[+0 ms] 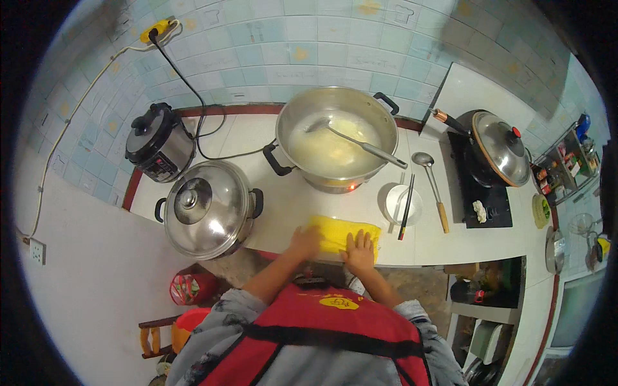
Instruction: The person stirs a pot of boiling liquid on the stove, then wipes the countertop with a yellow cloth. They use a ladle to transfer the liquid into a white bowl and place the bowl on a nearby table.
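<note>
A folded yellow cloth (338,231) lies on the white tiled counter near its front edge. My right hand (359,253) rests flat on the cloth's right part, fingers spread. At the cloth's left edge is my left hand (306,242), blurred, so its grip is unclear. Behind the cloth stands a wide electric metal pot (289,140) with black handles and a lit red light. Pale yellowish contents (333,144) fill its bottom, and a metal ladle (369,147) leans on its rim. Right of the cloth, black chopsticks (408,205) lie across a white bowl (396,202).
A lidded steel pot (207,212) and an electric pressure cooker (161,144) stand left. Rightward lie a wooden-handled ladle (434,188) and a lidded wok (499,149) on a black cooktop (490,212). A black cord (181,79) runs down the wall. Open shelves (483,309) sit below the counter.
</note>
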`<action>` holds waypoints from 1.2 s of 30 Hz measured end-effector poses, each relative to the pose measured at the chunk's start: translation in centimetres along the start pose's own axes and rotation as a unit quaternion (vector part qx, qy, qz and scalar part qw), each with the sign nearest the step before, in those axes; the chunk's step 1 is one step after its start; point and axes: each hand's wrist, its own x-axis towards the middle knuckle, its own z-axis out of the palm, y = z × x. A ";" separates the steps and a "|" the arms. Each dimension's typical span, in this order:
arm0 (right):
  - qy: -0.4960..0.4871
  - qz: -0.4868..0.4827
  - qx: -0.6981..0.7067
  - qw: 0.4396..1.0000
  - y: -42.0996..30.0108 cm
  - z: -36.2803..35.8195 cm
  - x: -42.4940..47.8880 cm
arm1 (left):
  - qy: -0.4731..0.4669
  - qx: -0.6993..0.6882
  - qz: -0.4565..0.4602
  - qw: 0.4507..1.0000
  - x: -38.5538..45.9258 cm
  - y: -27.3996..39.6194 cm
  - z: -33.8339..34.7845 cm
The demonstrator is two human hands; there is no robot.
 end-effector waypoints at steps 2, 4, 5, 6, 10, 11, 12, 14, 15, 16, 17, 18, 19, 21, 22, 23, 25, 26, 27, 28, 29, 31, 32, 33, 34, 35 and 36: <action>0.000 -0.022 -0.006 1.000 -1.8 0.5 0.4 | 0.003 0.003 -0.011 1.000 -0.6 -1.9 -0.1; -0.008 -0.033 -0.005 0.999 -3.4 0.3 0.6 | 0.039 0.001 -0.002 0.999 -1.2 -3.4 0.4; -0.014 -0.031 0.001 0.999 -4.1 0.1 0.7 | 0.031 -0.010 -0.025 0.999 -1.3 -3.9 0.7; -0.020 -0.029 0.006 0.999 -4.6 0.0 0.9 | 0.023 -0.021 -0.047 0.998 -1.4 -4.0 0.5; -0.014 -0.018 0.004 1.000 -5.5 0.3 0.9 | -0.022 0.005 -0.019 1.000 -2.4 -3.5 -2.3; -0.006 -0.019 0.008 1.000 -5.5 0.3 0.9 | -0.005 -0.005 -0.015 1.000 -2.2 -3.5 -2.7; 0.001 -0.019 0.011 1.000 -5.5 0.3 0.8 | 0.012 -0.016 -0.011 1.000 -2.0 -3.4 -2.9; -0.007 -0.013 0.011 1.000 -5.4 0.4 0.8 | 0.069 -0.050 0.014 0.996 -1.7 -3.4 -2.4; -0.011 -0.009 0.012 1.000 -5.5 0.4 1.0 | 0.108 -0.071 0.034 0.991 -1.7 -3.4 -1.7; -0.022 -0.007 0.010 1.000 -5.4 0.3 1.1 | 0.147 -0.093 0.054 0.983 -1.7 -3.4 -1.0; -0.033 -0.004 0.009 0.999 -5.4 0.2 1.1 | 0.146 -0.083 0.057 0.984 -1.6 -3.5 -0.4; -0.043 0.000 0.007 0.999 -5.2 0.1 1.2 | 0.145 -0.073 0.062 0.985 -1.7 -3.3 -0.4; -0.043 -0.005 0.006 0.999 -5.0 0.3 1.1 | 0.144 -0.063 0.066 0.985 -1.6 -3.1 -0.4; -0.046 -0.018 0.005 0.999 -4.7 0.7 1.0 | 0.151 -0.049 0.053 0.986 -1.2 -3.2 0.7; -0.038 -0.023 0.000 0.999 -4.7 0.8 1.0 | 0.154 -0.042 0.044 0.986 -1.0 -3.2 1.3; -0.031 -0.029 -0.004 0.999 -4.6 0.9 1.0 | 0.152 -0.047 0.041 0.986 -0.7 -3.3 1.9; -0.019 -0.044 -0.007 0.999 -4.3 0.8 1.3 | 0.151 -0.056 0.032 0.986 -0.1 -3.4 1.6; -0.014 -0.055 -0.005 0.998 -4.0 0.7 1.6 | 0.151 -0.065 0.032 0.986 0.0 -3.4 1.5; -0.007 -0.066 -0.003 0.998 -3.8 0.4 2.1 | 0.154 -0.072 0.033 0.985 0.2 -3.5 1.0; -0.014 -0.067 -0.005 0.998 -3.5 0.2 2.6 | 0.156 -0.079 0.033 0.984 0.4 -3.5 0.6; -0.021 -0.068 -0.008 0.997 -3.2 0.0 3.2 | 0.149 -0.081 0.028 0.985 0.6 -3.3 0.4; -0.040 -0.071 -0.008 0.997 -3.0 -0.6 4.3 | 0.138 -0.079 0.017 0.987 1.0 -3.5 -0.1; -0.054 -0.071 -0.008 0.996 -3.0 -0.9 4.6 | 0.141 -0.065 0.016 0.988 1.2 -3.6 0.1; -0.068 -0.067 -0.007 0.995 -2.8 -1.2 4.8 | 0.142 -0.050 0.019 0.988 1.4 -3.6 0.4; -0.069 -0.077 -0.001 0.995 -2.6 -1.2 4.8 | 0.143 -0.036 0.022 0.989 1.5 -3.7 0.7; -0.070 -0.087 0.005 0.994 -2.3 -1.1 4.6 | 0.115 -0.051 0.006 0.992 1.4 -3.9 1.0; -0.072 -0.092 0.011 0.993 -1.7 -0.9 4.2 | 0.085 -0.068 -0.007 0.994 1.2 -3.7 0.9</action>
